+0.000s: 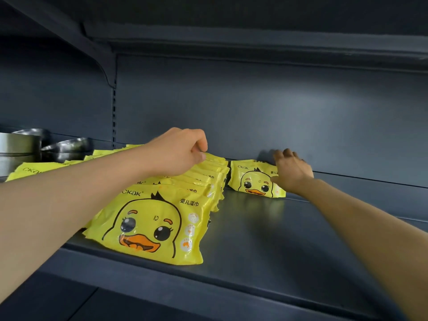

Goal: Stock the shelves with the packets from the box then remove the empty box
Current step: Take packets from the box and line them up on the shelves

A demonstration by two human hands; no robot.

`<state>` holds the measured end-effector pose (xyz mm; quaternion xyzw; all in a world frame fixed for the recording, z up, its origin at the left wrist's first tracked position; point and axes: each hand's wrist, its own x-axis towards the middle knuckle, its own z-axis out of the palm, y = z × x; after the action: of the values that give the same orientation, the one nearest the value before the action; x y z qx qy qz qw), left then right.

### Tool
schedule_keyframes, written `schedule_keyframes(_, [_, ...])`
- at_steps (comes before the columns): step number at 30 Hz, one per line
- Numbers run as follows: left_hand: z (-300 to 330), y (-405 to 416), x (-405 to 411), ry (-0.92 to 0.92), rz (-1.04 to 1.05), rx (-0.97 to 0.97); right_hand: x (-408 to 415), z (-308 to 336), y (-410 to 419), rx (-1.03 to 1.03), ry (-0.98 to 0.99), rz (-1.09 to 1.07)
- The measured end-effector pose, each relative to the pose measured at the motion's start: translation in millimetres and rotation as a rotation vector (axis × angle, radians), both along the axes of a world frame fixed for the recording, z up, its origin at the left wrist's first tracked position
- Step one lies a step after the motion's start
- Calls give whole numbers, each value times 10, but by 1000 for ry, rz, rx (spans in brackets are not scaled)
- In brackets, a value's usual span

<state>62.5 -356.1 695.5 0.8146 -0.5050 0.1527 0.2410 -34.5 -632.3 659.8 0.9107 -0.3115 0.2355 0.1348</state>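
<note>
Dark shelf fills the frame. Centre left: a row of yellow duck-print wipe packets, overlapping front to back. Left hand over the row's far end, fingers curled, pinching the rearmost packet's top edge. Right of centre, one lone packet leans on the back panel; right hand rests on its right end, fingers spread and straight. Steel bowls at left edge.

Left hand pinches the top edge of a packet at the back of the yellow duck packet row leaning along the dark shelf. Right hand rests with spread fingers on a lone packet against the shelf's back edge. Steel bowls sit at the left end.
</note>
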Motion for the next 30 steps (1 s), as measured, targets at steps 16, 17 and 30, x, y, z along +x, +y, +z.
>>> schedule_keyframes(16, [-206, 1225, -702, 10, -254, -22, -1143, -11, 2175, 271, -142, 62])
schedule_keyframes(17, [-296, 1327, -742, 28, -274, -14, -1205, -64, 2350, 285, -157, 63])
schedule_keyframes(30, [-1761, 2239, -863, 303, -227, 326, -1685, -1484, 3710, 612, 17, 73])
